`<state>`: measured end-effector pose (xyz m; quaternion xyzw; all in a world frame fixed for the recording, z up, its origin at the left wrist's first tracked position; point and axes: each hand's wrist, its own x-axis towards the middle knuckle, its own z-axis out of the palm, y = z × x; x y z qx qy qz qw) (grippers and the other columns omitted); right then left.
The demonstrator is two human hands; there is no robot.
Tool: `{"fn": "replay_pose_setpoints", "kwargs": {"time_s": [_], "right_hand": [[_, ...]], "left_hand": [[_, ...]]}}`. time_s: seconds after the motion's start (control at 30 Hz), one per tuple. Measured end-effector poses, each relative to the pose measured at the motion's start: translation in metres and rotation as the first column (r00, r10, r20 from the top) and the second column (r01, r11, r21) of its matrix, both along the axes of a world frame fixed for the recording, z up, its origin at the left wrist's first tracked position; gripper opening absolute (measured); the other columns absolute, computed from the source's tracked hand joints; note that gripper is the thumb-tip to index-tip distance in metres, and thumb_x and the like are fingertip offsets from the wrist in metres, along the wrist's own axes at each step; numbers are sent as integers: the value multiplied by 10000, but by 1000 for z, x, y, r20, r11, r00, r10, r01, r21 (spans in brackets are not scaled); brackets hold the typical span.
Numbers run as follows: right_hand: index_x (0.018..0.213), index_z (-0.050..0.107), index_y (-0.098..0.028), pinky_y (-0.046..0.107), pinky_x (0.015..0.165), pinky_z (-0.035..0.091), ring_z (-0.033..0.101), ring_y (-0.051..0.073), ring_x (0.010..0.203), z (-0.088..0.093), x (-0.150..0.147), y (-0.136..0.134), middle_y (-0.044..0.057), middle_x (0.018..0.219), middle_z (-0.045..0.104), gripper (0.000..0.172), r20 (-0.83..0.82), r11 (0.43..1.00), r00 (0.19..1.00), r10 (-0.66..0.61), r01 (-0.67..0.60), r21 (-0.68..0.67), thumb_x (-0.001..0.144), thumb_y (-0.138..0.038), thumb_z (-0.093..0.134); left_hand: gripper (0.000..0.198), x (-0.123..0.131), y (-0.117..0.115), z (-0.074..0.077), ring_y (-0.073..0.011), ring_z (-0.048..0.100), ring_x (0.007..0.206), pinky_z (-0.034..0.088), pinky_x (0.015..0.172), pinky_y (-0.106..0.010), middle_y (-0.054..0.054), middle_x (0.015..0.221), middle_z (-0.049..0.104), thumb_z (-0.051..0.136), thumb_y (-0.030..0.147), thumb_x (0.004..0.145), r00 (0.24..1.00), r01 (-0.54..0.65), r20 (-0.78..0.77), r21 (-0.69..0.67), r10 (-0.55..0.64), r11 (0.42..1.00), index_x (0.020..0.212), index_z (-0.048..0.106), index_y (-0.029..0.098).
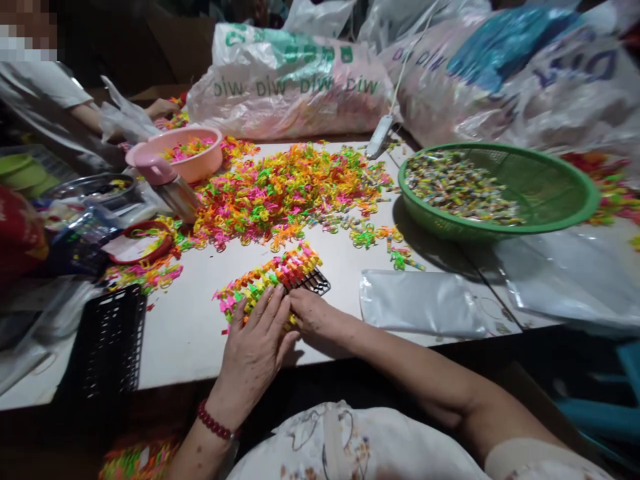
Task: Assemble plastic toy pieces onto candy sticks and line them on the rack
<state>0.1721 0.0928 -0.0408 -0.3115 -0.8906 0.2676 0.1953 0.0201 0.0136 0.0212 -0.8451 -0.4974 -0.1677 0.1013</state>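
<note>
A black slotted plastic rack point(320, 283) lies on the table before me, most of it covered by rows of small bright plastic pieces point(270, 275) in pink, orange, yellow and green. My left hand point(260, 333) rests on the near rows with its fingers stretched out. Close beside it, my right hand point(310, 310) is at the rack's near edge, its fingers bent together; what is between them is hidden. Behind the rack spreads a large heap of similar loose plastic pieces point(280, 187).
At the right stands a green basket point(550, 213) holding many small colourful tubes. Clear plastic bags point(420, 303) lie before it. A pink basin point(215, 157), a flask point(175, 193) and another black rack point(107, 340) are leftward. Big sacks point(300, 87) line the back; a co-worker's hand point(164, 109) shows there.
</note>
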Motion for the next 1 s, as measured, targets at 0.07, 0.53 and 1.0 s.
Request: {"fn": "replay_pose_setpoints", "kwargs": {"time_s": [0.07,0.53,1.0], "right_hand": [[1013,635,-149,312,842,466,574,191,910,7,13,-6,83,980,642,168,-101,999,994,-29,27,-26,867,-143,553],[925,671,-160,291,718,382,549,210,836,24,251,21,112,947,599,208,395,586,441,-806,691,424,875,-118,473],[913,696,-170,277,698,404,600,196,836,30,225,44,106,1008,644,199,422,751,625,-657,590,296,898,-195,498]], "left_hand": [[544,-2,0,-2,-281,404,1384,190,1173,-521,-122,1487,434,540,339,925,999,29,-19,25,-29,999,1429,423,168],[539,-15,0,5,-265,400,1388,306,1136,-459,-114,1499,424,558,366,905,990,133,-50,6,-132,991,1403,455,187],[468,-28,-9,13,-260,405,1386,224,1174,-517,-128,1488,438,544,319,920,993,109,-39,-69,-112,992,1363,487,179]]}}
